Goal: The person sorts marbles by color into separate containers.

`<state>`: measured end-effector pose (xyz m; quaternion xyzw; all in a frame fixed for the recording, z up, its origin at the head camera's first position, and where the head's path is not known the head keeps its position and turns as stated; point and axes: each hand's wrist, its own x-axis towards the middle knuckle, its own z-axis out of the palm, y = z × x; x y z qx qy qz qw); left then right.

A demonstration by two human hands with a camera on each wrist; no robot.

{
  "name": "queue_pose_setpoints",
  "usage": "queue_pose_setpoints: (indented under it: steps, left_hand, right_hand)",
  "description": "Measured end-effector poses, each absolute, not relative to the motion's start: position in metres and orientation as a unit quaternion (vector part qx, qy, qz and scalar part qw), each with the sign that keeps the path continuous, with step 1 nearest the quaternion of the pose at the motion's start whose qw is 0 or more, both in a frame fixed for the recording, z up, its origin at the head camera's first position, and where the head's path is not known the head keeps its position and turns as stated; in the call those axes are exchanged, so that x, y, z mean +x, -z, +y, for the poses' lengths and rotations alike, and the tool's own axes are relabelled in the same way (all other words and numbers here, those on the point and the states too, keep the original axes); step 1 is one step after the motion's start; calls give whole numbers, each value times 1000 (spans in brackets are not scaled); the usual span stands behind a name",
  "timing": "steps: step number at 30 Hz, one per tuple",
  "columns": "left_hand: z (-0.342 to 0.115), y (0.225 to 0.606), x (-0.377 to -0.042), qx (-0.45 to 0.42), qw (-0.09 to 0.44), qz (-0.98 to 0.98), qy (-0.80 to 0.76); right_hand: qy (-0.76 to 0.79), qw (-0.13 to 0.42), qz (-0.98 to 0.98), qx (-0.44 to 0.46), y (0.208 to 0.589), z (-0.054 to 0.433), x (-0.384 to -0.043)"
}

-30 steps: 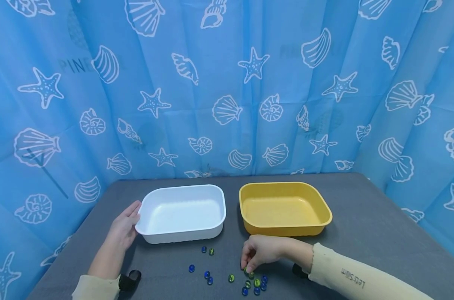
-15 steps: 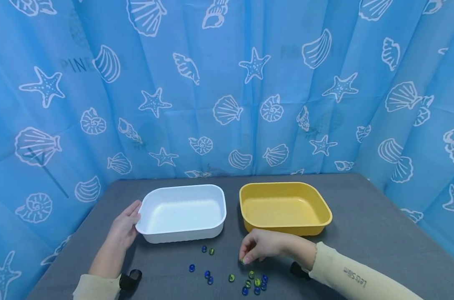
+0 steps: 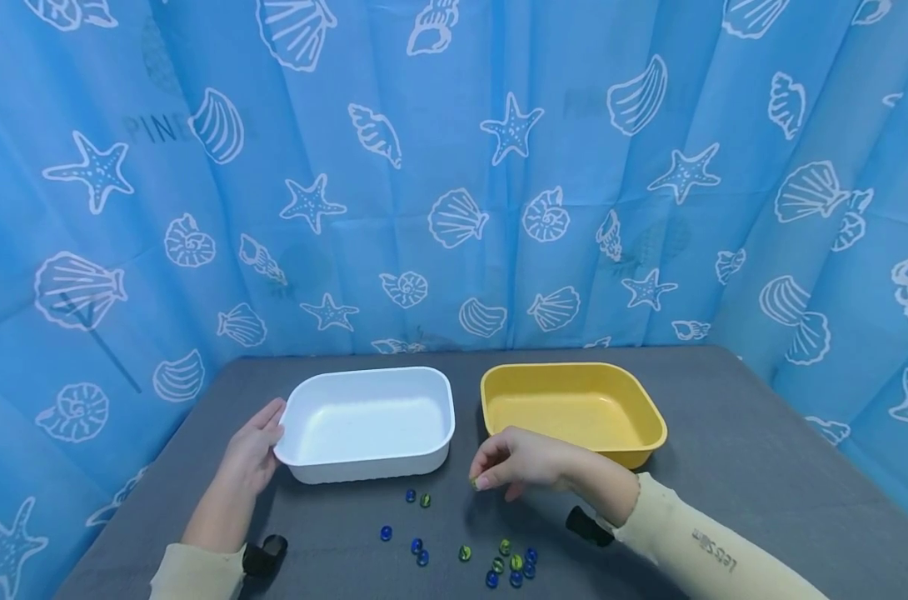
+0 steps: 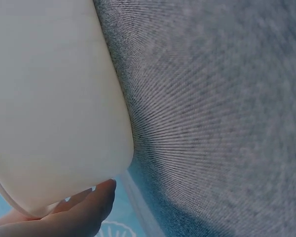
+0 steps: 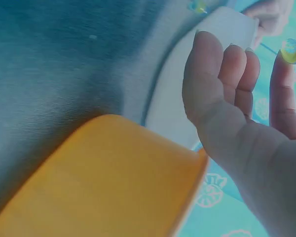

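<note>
My right hand (image 3: 525, 461) pinches a clear marble with yellow-green in it (image 5: 291, 51) between thumb and index finger, above the table just in front of the yellow tub (image 3: 574, 458). Its other fingers (image 5: 233, 66) stand apart from the marble. My left hand (image 3: 253, 448) holds the left rim of the white tub (image 3: 371, 471); in the left wrist view its fingers (image 4: 84, 210) lie at the tub's corner. Several blue marbles (image 3: 386, 532) and yellow-green marbles (image 3: 465, 552) lie loose on the table, most in a cluster at front centre right.
Both tubs stand side by side at the back of the grey cloth-covered table (image 3: 334, 550). A blue curtain (image 3: 454, 167) with white shell prints hangs behind and at both sides. Dark wrist-worn devices (image 3: 589, 527) sit under the wrists.
My right hand has lifted a yellow-green marble out of the cluster and moved it up and slightly left, away from the table's front. The left hand stays at the white tub.
</note>
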<state>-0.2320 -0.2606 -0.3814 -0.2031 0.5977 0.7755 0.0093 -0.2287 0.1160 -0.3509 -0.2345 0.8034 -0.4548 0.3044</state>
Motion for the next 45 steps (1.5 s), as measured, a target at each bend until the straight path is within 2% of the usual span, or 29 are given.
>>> queue_pose_setpoints:
  steps: [21,34,45]
  left_hand:
    - [-259,383,-234,-209,6,610,-764]
    - [-260,382,-235,-207,4,605,-769]
    - [-260,383,-233,-214,-1,601,-770]
  right_hand:
    - [527,269,782,-196,329,107,-244]
    - [543,215,793,-175,327,92,-259]
    - [550,174,811,-103,334,71,-272]
